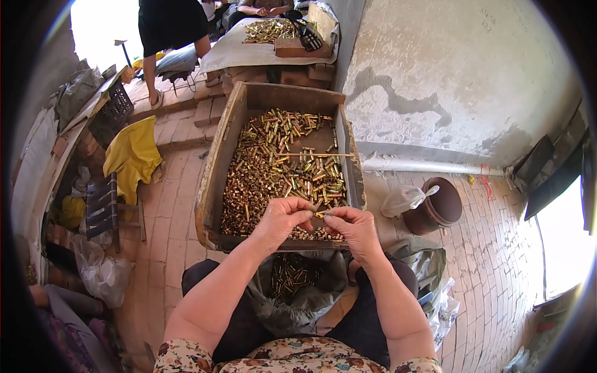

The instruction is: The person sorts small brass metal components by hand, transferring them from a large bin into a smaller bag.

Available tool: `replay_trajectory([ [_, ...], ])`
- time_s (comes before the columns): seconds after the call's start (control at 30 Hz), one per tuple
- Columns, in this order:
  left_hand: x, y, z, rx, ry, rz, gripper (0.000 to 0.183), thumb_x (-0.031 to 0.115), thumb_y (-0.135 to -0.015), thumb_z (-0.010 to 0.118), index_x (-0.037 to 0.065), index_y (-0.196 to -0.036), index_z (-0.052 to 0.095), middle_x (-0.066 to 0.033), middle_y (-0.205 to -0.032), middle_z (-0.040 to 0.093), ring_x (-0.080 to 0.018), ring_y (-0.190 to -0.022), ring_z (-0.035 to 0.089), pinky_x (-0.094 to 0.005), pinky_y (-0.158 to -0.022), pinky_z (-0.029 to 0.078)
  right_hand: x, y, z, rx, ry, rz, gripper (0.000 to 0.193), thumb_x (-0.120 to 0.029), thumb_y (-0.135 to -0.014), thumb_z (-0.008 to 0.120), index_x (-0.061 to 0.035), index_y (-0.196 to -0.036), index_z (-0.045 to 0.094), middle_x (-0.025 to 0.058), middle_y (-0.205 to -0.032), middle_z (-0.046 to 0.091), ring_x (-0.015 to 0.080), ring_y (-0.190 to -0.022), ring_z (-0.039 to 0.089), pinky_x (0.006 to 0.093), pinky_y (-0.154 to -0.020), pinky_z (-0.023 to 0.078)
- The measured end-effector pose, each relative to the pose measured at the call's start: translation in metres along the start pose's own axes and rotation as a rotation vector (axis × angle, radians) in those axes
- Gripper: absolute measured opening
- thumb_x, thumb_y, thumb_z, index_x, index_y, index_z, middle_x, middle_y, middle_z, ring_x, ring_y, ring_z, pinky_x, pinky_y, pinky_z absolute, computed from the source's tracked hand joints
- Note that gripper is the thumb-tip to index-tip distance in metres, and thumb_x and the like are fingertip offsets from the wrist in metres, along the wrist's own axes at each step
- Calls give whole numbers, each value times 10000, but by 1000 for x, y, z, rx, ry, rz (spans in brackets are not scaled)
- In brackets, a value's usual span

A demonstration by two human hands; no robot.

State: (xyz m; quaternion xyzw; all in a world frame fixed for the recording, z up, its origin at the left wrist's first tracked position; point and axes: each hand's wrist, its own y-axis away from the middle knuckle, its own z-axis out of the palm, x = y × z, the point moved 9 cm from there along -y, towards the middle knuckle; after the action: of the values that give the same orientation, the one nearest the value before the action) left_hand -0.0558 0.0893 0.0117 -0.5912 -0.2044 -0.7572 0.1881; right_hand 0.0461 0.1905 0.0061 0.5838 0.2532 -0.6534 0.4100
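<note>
Standing person: far away at the top, with the head and upper body cut off by the edge.
Big wooden box: sits in front of the knees, full of little metal bits. The hands and arms cover part of its near side.
Green-grey sack: lies open between the legs, just below the box. Small metal bits are in it, but its inside is dark, so they are hard to make out.
Heap: short copper-coloured bits fill the left and near part of the box, and longer gold tubes lie loose at the back and right. Some hide under the hands.
Left hand: over the near part of the box, thumb and pointing finger pinched on the gold tube from the left.
Right hand: just beside it, thumb and pointing finger pinched on the same tube from the right.
Thin stick: lies across the box, past the fingers.
Small gold tube: between the tips of both hands' fingers, above the heap. The fingers cover its ends, so I cannot tell its whole shape.
</note>
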Motion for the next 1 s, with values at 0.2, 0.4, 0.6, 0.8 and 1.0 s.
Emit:
replay_trajectory([
  [0.2,2,2,0,-6,-59,44,89,3,-830,549,-34,-887,607,-35,-744,595,-92,-618,572,-219,-607,463,-4,2,3,14,17,-32,102,-64,-782,665,14,-841,638,21,-703,616,72,-606,574,188,-577,462],
  [0.4,2,2,-1,28,-56,45,71,-25,-804,565,-40,-858,609,-40,-721,599,-98,-613,578,-232,-596,486,1,2,1,61,-43,-58,97,-25,-760,669,13,-840,630,45,-718,624,103,-595,593,203,-562,481],
  [0.6,1,4,-1,38,-17,54,68,-23,-797,583,-40,-857,611,-45,-721,602,-106,-604,577,-232,-593,483,5,0,-3,90,-91,-64,108,-6,-759,671,14,-853,621,51,-737,626,110,-589,598,212,-555,503],
  [0.8,1,6,0,40,18,42,66,13,-800,601,-28,-851,610,-41,-729,603,-109,-619,585,-233,-602,478,10,-2,-6,106,-188,-28,111,-23,-767,670,-1,-859,613,46,-746,624,118,-593,606,214,-551,514],
  [1.0,3,7,4,23,38,48,69,17,-815,587,-20,-870,602,-36,-748,602,-106,-629,585,-224,-602,467,11,-2,-6,117,-275,-20,96,-25,-772,667,-17,-849,610,39,-735,623,119,-597,609,211,-544,505],
])
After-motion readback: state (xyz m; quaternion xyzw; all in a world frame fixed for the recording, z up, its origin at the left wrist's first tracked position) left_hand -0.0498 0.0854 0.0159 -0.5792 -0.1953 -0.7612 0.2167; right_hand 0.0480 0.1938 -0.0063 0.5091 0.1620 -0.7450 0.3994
